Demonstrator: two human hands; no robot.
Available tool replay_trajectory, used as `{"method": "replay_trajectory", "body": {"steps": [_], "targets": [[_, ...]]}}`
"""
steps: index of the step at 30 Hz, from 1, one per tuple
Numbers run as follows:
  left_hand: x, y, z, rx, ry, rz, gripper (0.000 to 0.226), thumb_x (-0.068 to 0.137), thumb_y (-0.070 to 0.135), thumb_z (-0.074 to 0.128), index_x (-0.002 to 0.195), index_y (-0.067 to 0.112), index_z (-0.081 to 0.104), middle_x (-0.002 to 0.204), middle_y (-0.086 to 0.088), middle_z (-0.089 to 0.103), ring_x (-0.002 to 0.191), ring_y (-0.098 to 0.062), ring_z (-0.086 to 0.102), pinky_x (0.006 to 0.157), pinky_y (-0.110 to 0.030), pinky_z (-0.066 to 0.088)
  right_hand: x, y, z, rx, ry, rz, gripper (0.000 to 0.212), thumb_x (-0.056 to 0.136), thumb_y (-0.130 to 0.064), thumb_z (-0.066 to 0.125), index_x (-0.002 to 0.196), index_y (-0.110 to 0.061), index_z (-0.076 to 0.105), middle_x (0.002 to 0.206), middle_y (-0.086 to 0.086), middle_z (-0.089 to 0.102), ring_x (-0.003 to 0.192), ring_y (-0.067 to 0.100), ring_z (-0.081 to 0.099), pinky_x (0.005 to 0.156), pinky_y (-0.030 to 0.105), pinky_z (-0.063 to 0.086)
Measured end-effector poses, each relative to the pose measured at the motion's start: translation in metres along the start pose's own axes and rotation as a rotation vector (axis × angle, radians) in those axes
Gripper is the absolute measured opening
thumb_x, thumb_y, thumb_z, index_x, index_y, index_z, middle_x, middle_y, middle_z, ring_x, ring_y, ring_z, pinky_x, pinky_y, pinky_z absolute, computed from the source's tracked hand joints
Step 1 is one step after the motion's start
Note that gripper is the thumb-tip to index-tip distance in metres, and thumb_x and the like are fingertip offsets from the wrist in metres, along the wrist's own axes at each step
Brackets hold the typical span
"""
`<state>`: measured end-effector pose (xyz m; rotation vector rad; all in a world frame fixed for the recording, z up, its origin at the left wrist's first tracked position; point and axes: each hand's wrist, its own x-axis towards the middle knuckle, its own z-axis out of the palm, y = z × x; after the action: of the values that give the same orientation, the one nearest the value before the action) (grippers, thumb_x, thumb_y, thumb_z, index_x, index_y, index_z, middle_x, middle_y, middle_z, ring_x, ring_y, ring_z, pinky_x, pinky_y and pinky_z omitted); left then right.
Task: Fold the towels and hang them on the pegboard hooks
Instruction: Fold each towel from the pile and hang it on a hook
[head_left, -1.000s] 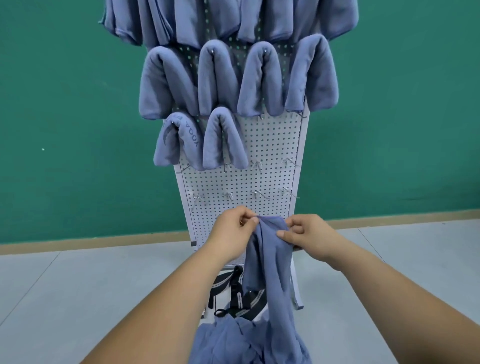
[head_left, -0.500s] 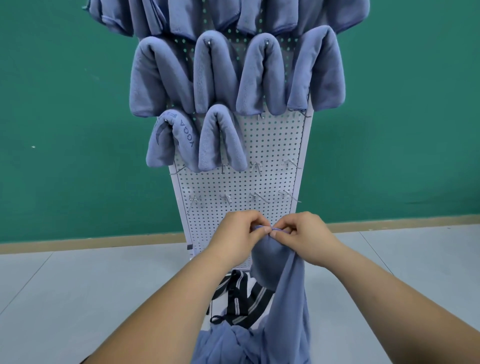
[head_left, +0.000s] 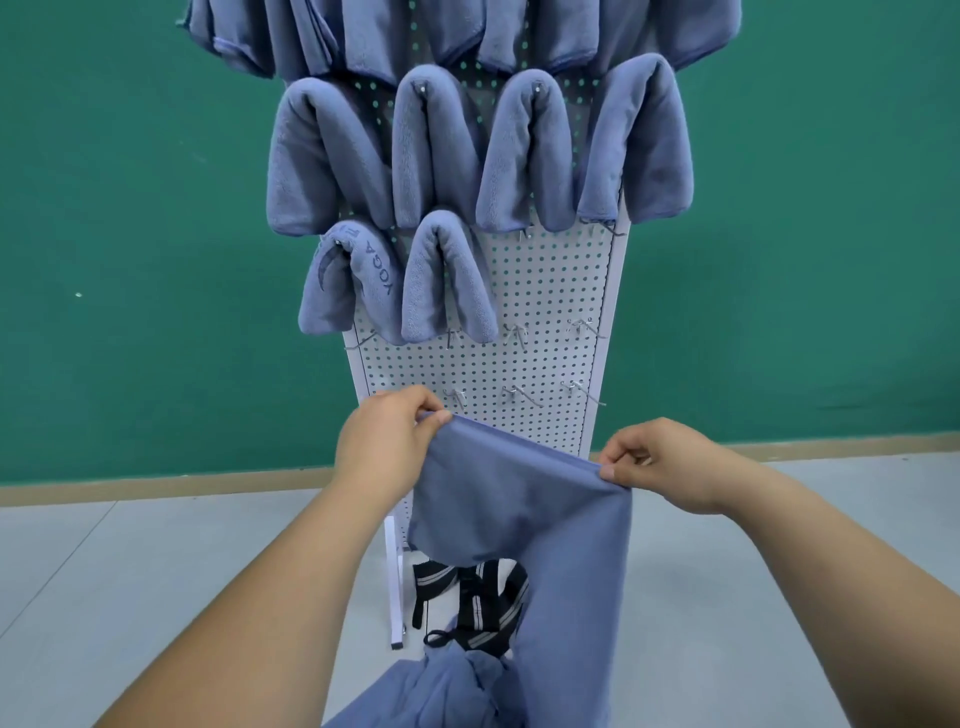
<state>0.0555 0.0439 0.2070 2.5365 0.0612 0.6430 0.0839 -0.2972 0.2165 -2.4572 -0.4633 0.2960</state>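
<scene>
The towel hangs spread between our two hands, low in front of the pegboard. Our left hand pinches one top corner between thumb and curled fingers, and our right hand pinches the top edge further along and a little lower, so the edge runs taut between them. Below our grip the cloth falls in a long panel whose lower end reaches the heap of loose towels at the bottom of the view. We judge the step in hand to be opening the towel flat for its first fold. To do it well we should level the two hands, hold the edge tight so no crease sets, lift until the tail clears the heap, then bring corner to corner squarely. Behind the cloth some black striped straps lie on the floor. Further out stands the pegboard, its upper rows full of folded towels draped over hooks. Bare hooks show just beside the lowest hung pair, likely the next place.
</scene>
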Motion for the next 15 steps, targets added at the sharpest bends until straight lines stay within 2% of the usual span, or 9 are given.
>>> {"method": "replay_trajectory", "body": {"steps": [4, 7, 8, 10, 12, 13, 15], "targets": [[0.000, -0.016, -0.005, 0.091, 0.072, -0.159, 0.011, 0.098, 0.038, 0.066, 0.090, 0.030, 0.066, 0.089, 0.011, 0.072, 0.081, -0.024, 0.064, 0.070, -0.039, 0.056, -0.005, 0.016, -0.006, -0.086, 0.002, 0.041, 0.013, 0.096, -0.037, 0.073, 0.085, -0.030, 0.071, 0.074, -0.012, 0.069, 0.069, 0.009, 0.057, 0.072, 0.027, 0.051], [-0.006, -0.016, 0.000, 0.059, -0.097, -0.209, 0.008, 0.096, 0.036, 0.069, 0.089, 0.033, 0.067, 0.082, 0.009, 0.072, 0.078, -0.019, 0.066, 0.071, -0.037, 0.060, -0.003, 0.017, 0.002, -0.073, 0.094, 0.055, 0.012, 0.095, -0.034, 0.072, 0.085, -0.029, 0.072, 0.072, -0.011, 0.070, 0.065, 0.009, 0.057, 0.067, 0.026, 0.049], [-0.009, -0.012, 0.003, 0.008, -0.160, -0.175, 0.003, 0.095, 0.035, 0.072, 0.094, 0.034, 0.069, 0.078, 0.010, 0.070, 0.076, -0.015, 0.066, 0.071, -0.035, 0.060, -0.002, 0.013, 0.006, -0.051, 0.115, 0.044, 0.012, 0.095, -0.033, 0.071, 0.084, -0.029, 0.072, 0.071, -0.011, 0.071, 0.065, 0.009, 0.058, 0.067, 0.027, 0.050], [-0.017, 0.005, 0.006, -0.071, -0.270, -0.054, 0.022, 0.094, 0.036, 0.075, 0.115, 0.039, 0.070, 0.072, 0.010, 0.068, 0.071, -0.007, 0.064, 0.073, -0.030, 0.057, 0.000, -0.003, 0.014, -0.006, 0.147, -0.019, 0.011, 0.096, -0.031, 0.070, 0.085, -0.028, 0.070, 0.068, -0.011, 0.069, 0.062, 0.008, 0.057, 0.067, 0.029, 0.051], [-0.026, 0.029, 0.012, -0.198, -0.375, 0.043, 0.040, 0.094, 0.037, 0.076, 0.130, 0.046, 0.064, 0.076, 0.008, 0.069, 0.071, -0.005, 0.064, 0.075, -0.027, 0.055, 0.001, -0.025, 0.024, 0.003, 0.164, -0.112, 0.011, 0.096, -0.031, 0.069, 0.086, -0.029, 0.068, 0.065, -0.013, 0.064, 0.059, 0.006, 0.053, 0.065, 0.026, 0.048], [-0.029, 0.040, 0.016, -0.262, -0.420, 0.078, 0.043, 0.094, 0.035, 0.076, 0.133, 0.047, 0.063, 0.078, 0.007, 0.070, 0.070, -0.005, 0.063, 0.073, -0.023, 0.053, 0.001, -0.036, 0.029, -0.002, 0.166, -0.156, 0.010, 0.096, -0.031, 0.069, 0.086, -0.029, 0.068, 0.065, -0.013, 0.063, 0.059, 0.005, 0.051, 0.063, 0.023, 0.046], [-0.035, 0.054, 0.027, -0.330, -0.456, 0.129, 0.033, 0.097, 0.031, 0.073, 0.126, 0.044, 0.068, 0.079, 0.004, 0.069, 0.063, -0.003, 0.056, 0.065, -0.018, 0.047, 0.001, -0.051, 0.037, -0.001, 0.162, -0.219, 0.010, 0.096, -0.032, 0.070, 0.086, -0.030, 0.068, 0.065, -0.012, 0.063, 0.058, 0.004, 0.050, 0.059, 0.019, 0.042]]}}
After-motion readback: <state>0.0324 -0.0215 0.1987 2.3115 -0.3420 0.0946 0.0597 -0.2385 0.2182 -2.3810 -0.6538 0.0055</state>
